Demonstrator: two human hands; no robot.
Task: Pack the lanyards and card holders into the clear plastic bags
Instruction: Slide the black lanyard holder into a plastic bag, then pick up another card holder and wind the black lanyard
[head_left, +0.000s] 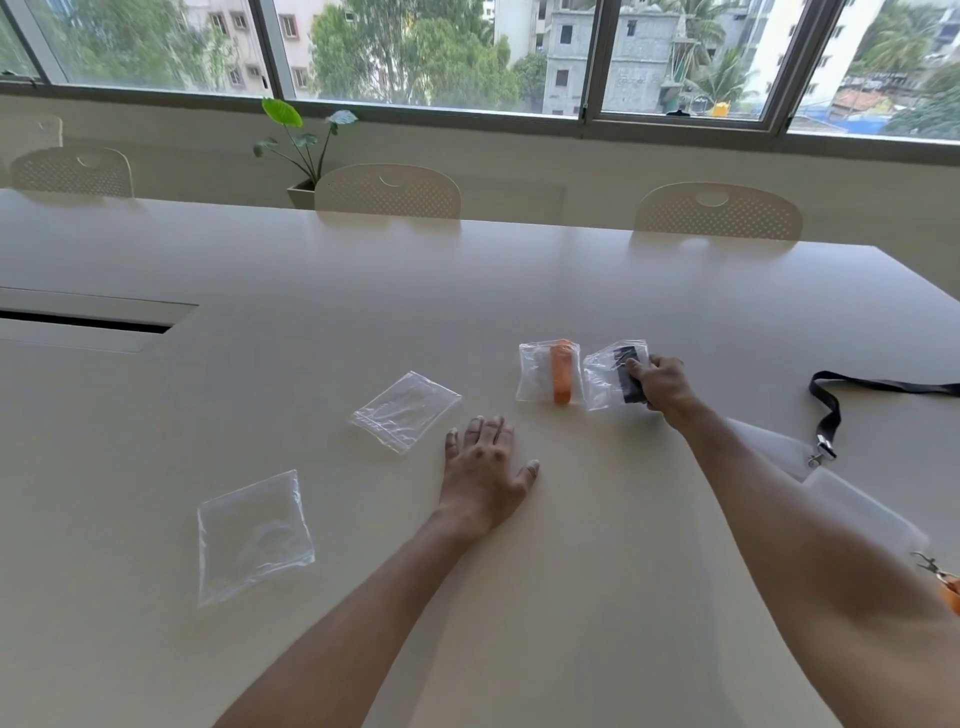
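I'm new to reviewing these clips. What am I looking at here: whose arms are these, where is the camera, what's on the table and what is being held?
There is no machine here: a person works with two bare hands, and the single picture comes from a camera on their head, looking forward and down. The left hand rests flat and open on the white table. The right hand has its grip on a clear bag with a black lanyard inside. Beside it lies a bag holding an orange lanyard. Two empty clear bags lie to the left, one farther and one nearer. At the right, a loose black lanyard is clipped to a clear card holder; an orange one's clip peeks out by the forearm.
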